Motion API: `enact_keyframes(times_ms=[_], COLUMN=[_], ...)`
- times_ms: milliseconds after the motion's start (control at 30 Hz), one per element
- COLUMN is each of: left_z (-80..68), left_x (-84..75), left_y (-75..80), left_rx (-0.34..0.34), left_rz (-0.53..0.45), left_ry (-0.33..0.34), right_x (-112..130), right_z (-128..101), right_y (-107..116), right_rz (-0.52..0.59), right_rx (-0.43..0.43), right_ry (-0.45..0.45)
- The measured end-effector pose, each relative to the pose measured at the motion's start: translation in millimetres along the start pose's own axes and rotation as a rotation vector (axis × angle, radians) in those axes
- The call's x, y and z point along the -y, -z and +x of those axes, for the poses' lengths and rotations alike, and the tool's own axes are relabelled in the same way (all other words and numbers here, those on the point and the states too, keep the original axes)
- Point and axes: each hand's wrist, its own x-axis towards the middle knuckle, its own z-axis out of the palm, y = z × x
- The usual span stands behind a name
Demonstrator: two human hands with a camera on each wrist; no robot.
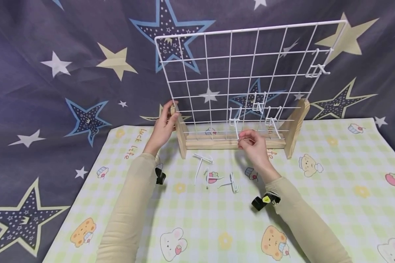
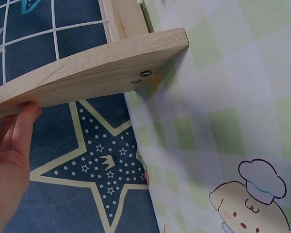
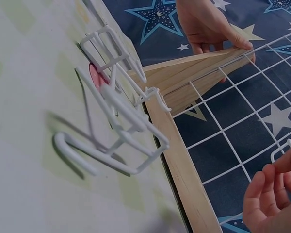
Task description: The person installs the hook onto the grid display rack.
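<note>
A white wire grid panel [image 1: 230,73] stands upright in a wooden base [image 1: 217,141] on the checked mat. My left hand [image 1: 166,124] grips the top of the base's left wooden side piece [image 2: 102,68], and my left hand [image 3: 208,24] also shows at the top of the right wrist view. My right hand [image 1: 250,140] pinches a white wire hook [image 1: 237,128] against the grid's lowest row, just above the base bar. That hook [image 3: 283,151] shows beside my curled right fingers [image 3: 269,194]. Three loose white hooks [image 1: 214,171] lie on the mat in front of the base.
Several other hooks hang on the grid, one at the upper right [image 1: 314,67] and some low in the middle [image 1: 261,102]. A star-patterned dark cloth [image 1: 52,91] covers the background. The pastel mat [image 1: 332,190] extends to the right and front.
</note>
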Motion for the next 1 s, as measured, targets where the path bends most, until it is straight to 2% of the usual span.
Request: enact_keyframes(times_ms=[233,367,467,633,767,1000], left_z=[0.9,1.5,1.5,1.0,0.9,0.6], left_x=[-0.2,1.1,2.1,2.7,2.7,2.2], left_y=[-0.5,-0.9,-1.1,-1.0,-0.6,-0.5], left_rx=[0.000,0.001,0.000,-0.005,-0.003,-0.002], left_rz=[-0.017,-0.030,-0.034,-0.034,-0.033,-0.027], left_ry=[0.013,0.017,0.016,0.006,0.003,0.002], right_x=[-4,-6,-9,-13,-16,-20], right_z=[-2,-7,-10,-15,-18,-22], right_y=[0,-1,-1,-2,-4,-4], right_rz=[-0.009,-0.054,-0.140,-0.279,-0.319,-0.413], right_rx=[0.032,0.080,0.156,0.310,0.408,0.614], right_ry=[0.005,-0.027,-0.013,0.068,0.099,0.102])
